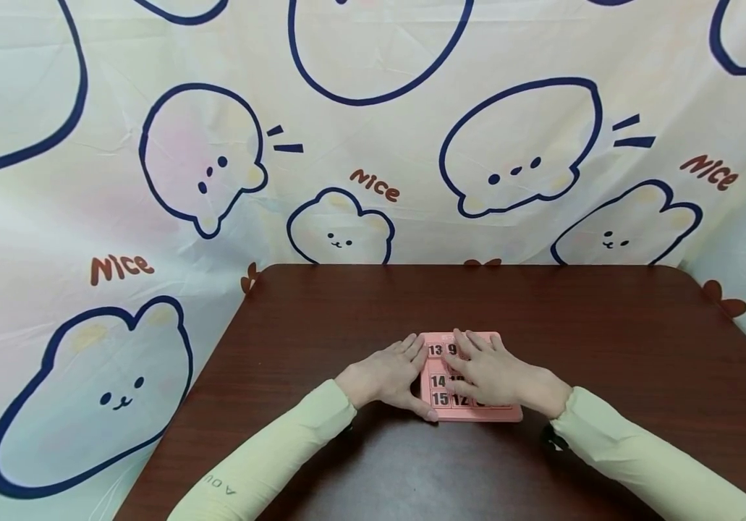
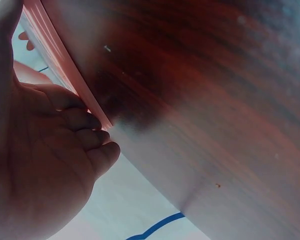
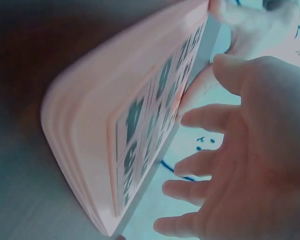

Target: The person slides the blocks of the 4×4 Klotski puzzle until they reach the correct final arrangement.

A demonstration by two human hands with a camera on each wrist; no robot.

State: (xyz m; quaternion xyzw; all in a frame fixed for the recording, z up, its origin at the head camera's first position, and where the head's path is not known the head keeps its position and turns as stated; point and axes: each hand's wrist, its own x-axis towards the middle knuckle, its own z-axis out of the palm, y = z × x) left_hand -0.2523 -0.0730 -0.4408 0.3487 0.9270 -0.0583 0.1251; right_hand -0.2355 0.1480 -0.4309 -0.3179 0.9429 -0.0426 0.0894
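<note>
A pink number slide puzzle (image 1: 477, 415) lies flat on the table, with black numerals such as 13, 9, 14 and 15 on its square tiles. My left hand (image 1: 388, 376) rests along the puzzle's left edge, fingertips near the far corner and thumb at the near corner. In the left wrist view its fingers (image 2: 97, 120) lie against the pink side. Over the tiles, my right hand (image 1: 493, 373) is spread with fingers extended, covering much of the middle and right of the board. From the right wrist, the fingers (image 3: 192, 192) hover close over the numbered face.
The dark brown wooden table (image 1: 320, 318) reaches back to a pale curtain (image 1: 412, 152) printed with blue-outlined cartoon animals and the word Nice. Pale green sleeves (image 1: 268, 449) cover both forearms.
</note>
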